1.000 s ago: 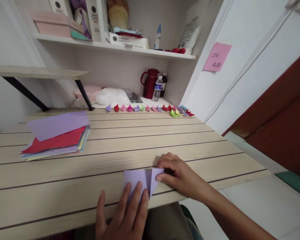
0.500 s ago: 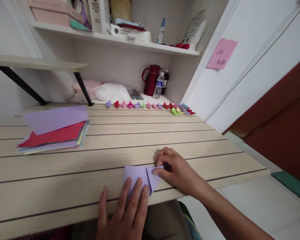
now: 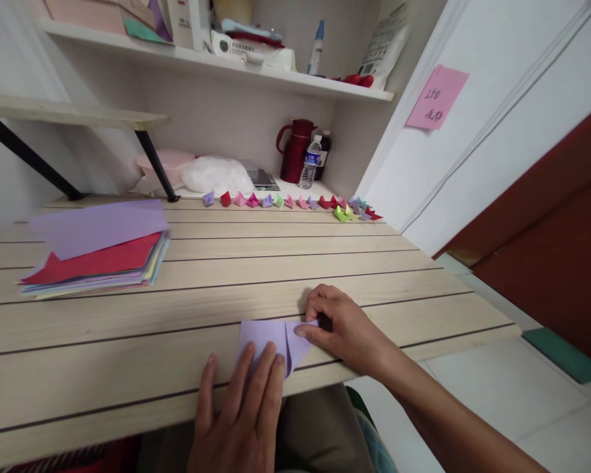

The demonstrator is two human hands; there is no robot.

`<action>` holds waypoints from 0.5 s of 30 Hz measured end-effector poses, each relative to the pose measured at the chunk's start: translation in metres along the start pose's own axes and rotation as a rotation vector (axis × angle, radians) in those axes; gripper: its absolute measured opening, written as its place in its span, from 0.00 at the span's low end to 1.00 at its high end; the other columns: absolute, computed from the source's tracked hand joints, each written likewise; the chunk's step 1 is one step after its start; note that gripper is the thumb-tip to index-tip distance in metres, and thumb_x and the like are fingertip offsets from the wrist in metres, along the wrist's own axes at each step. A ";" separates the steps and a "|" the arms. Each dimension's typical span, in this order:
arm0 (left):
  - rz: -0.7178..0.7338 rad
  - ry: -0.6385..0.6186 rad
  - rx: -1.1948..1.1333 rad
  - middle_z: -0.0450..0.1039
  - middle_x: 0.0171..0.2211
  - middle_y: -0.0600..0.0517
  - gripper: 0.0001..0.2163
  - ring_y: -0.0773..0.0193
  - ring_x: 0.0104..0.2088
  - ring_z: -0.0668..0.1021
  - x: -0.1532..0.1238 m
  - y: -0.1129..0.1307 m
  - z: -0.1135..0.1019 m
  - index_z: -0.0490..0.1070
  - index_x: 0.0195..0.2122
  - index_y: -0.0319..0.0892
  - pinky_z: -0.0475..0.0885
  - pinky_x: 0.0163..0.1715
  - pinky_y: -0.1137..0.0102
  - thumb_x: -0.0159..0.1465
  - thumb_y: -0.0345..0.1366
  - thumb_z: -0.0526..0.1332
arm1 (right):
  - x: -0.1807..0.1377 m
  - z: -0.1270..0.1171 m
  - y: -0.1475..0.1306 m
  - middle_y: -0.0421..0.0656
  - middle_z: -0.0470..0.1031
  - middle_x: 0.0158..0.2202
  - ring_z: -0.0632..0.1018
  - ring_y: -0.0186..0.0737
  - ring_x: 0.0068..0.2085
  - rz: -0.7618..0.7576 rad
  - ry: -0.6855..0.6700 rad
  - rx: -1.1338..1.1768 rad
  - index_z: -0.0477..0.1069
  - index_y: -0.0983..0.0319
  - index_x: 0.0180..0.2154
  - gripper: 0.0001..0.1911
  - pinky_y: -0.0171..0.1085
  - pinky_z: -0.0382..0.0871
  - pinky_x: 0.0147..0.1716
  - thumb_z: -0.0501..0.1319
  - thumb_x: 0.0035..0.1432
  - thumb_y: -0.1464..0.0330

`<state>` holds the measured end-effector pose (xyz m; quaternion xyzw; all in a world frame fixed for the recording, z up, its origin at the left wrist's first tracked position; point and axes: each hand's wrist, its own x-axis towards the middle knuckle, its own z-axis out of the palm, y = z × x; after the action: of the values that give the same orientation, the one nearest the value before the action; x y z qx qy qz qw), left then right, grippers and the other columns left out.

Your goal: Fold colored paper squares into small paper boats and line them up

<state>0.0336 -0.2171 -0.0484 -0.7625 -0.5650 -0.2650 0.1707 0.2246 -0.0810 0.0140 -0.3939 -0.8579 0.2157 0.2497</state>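
Observation:
A folded sheet of purple origami paper point(image 3: 262, 334) lies at the table's front edge, with a triangular flap on its right side. My left hand point(image 3: 241, 407) rests on its lower left part, fingers stretched and spread, pressing it flat. At the right corner, my right hand point(image 3: 337, 328) pinches the flap between thumb and curled fingers. The fingertips of that hand are partly hidden behind the thumb and paper.
A stack of coloured paper point(image 3: 98, 259) lies on the left of the slatted table point(image 3: 217, 269). Several small folded paper boats point(image 3: 253, 200) line the back edge. Behind them stand a red jug point(image 3: 296, 151) and a water bottle point(image 3: 310, 164). A raised shelf point(image 3: 73, 112) is at left.
The camera view has shifted slightly, moving the whole scene a little up and left. Both hands keep their places on the purple paper, and the flap looks nearly the same.

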 end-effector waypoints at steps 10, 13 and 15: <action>0.014 -0.081 0.044 0.70 0.62 0.55 0.26 0.52 0.59 0.73 0.000 0.004 -0.005 0.54 0.68 0.59 0.33 0.69 0.48 0.68 0.44 0.54 | -0.001 0.001 0.001 0.41 0.73 0.35 0.74 0.42 0.40 -0.016 0.010 0.009 0.68 0.59 0.28 0.10 0.40 0.64 0.40 0.69 0.55 0.72; 0.010 -0.102 0.055 0.69 0.63 0.55 0.27 0.53 0.60 0.72 -0.002 0.004 -0.003 0.56 0.67 0.60 0.33 0.69 0.48 0.67 0.39 0.55 | -0.001 0.002 0.002 0.40 0.72 0.35 0.74 0.41 0.39 -0.026 0.018 0.003 0.68 0.59 0.29 0.11 0.39 0.64 0.40 0.69 0.55 0.71; 0.000 -0.118 0.059 0.69 0.63 0.55 0.27 0.52 0.61 0.71 -0.003 0.004 -0.002 0.58 0.66 0.61 0.33 0.68 0.48 0.65 0.37 0.57 | -0.001 0.002 0.002 0.40 0.72 0.35 0.74 0.41 0.39 -0.029 0.019 -0.001 0.68 0.59 0.29 0.11 0.39 0.64 0.39 0.70 0.55 0.71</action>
<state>0.0367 -0.2219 -0.0486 -0.7715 -0.5815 -0.2031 0.1595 0.2254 -0.0807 0.0108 -0.3837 -0.8611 0.2080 0.2607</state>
